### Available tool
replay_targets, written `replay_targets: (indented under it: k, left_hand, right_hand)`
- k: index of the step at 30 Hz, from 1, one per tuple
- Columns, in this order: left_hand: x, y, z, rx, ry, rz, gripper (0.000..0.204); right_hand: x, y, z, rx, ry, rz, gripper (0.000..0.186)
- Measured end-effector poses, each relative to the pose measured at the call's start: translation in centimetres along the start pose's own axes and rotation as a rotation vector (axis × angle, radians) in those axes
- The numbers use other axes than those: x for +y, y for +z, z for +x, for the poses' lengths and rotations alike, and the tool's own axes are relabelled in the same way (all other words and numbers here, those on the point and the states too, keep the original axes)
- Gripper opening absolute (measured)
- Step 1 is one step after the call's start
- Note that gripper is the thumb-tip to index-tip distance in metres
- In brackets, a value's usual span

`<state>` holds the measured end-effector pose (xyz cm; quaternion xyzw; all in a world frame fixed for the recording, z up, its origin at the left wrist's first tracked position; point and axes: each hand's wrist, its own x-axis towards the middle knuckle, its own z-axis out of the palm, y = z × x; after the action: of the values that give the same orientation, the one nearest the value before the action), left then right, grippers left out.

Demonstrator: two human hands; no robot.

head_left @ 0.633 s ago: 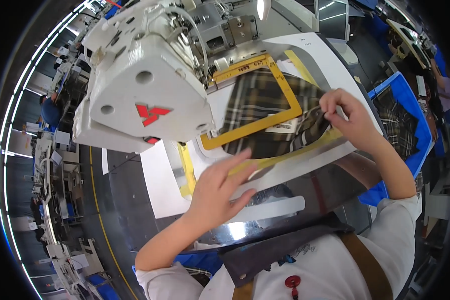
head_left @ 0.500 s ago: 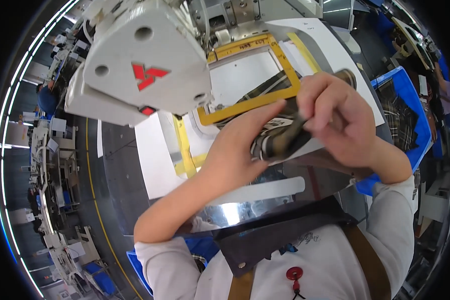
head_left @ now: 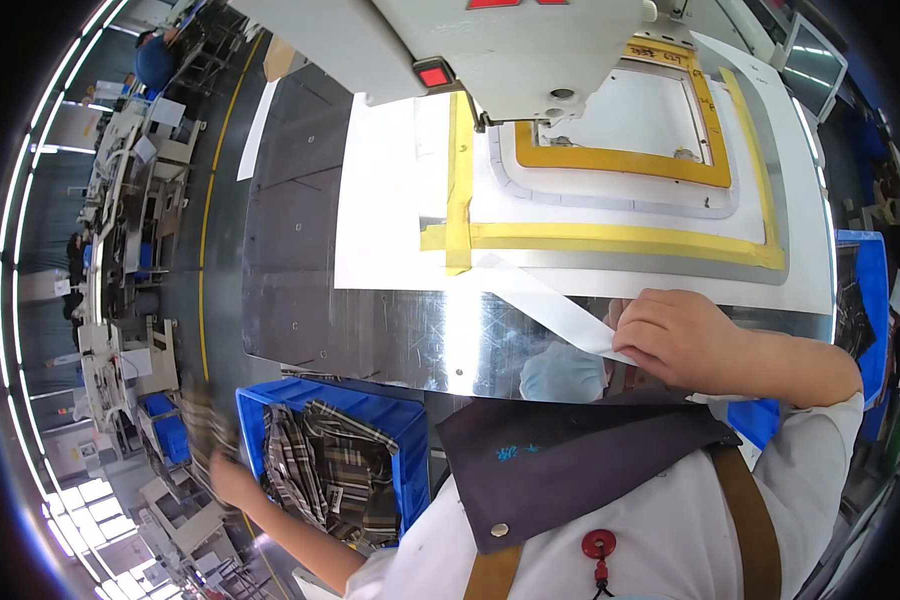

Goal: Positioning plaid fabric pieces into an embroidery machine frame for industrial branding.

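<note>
Off to the left, my left hand (head_left: 235,482) is closed on a plaid cloth piece (head_left: 200,420), blurred by motion, beside a blue bin (head_left: 418,440). More folded plaid cloth pieces (head_left: 345,460) fill that bin. At the table's front edge, my right hand (head_left: 682,340) pinches the end of a white strip (head_left: 555,312), which slants up and left over the shiny metal tabletop (head_left: 395,335). Farther back, a yellow rectangular frame (head_left: 620,165) lies on the white sheet under the machine head (head_left: 530,60), with no cloth in it.
Yellow tape (head_left: 610,236) borders the white sheet (head_left: 390,200) around the frame. Another blue bin (head_left: 875,330) with plaid cloth stands at the right. A screen (head_left: 815,60) is at the back right. Across the aisle at left, a person (head_left: 154,62) is among other workstations.
My left hand has swung from the frame to beside the left bin with the plaid cloth. My right hand has let go of the cloth and taken hold of the white strip.
</note>
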<state>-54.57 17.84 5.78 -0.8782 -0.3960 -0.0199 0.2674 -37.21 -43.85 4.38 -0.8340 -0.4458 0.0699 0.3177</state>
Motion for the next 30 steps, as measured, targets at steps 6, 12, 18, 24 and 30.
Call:
replay_targets:
  k: [6,12,18,24,30]
  left_hand:
    - [11.9,-7.7,-4.6,-0.120,0.319,-0.672,0.037]
    - [32.5,-23.1,-9.1,-0.329,1.616,-1.310,0.052]
    - [38.9,-24.4,-10.3,-0.870,1.801,-0.855,0.035]
    - [40.0,-23.8,-11.1,-0.545,1.755,-1.013,0.017]
    - [40.2,-23.4,-10.9,-0.249,1.672,-0.881,0.026]
  right_hand:
    - [0.2,-1.5,1.3,-0.077,-0.069,-0.033,0.009]
    - [0.2,-2.3,0.6,-0.075,-0.190,-0.164,0.012]
    - [1.0,-3.7,-4.4,-0.033,0.141,0.016,0.024]
    - [1.7,-4.5,-2.1,0.225,0.288,-0.047,0.029]
    - [4.2,-2.0,2.4,-0.041,0.272,-0.026,0.029]
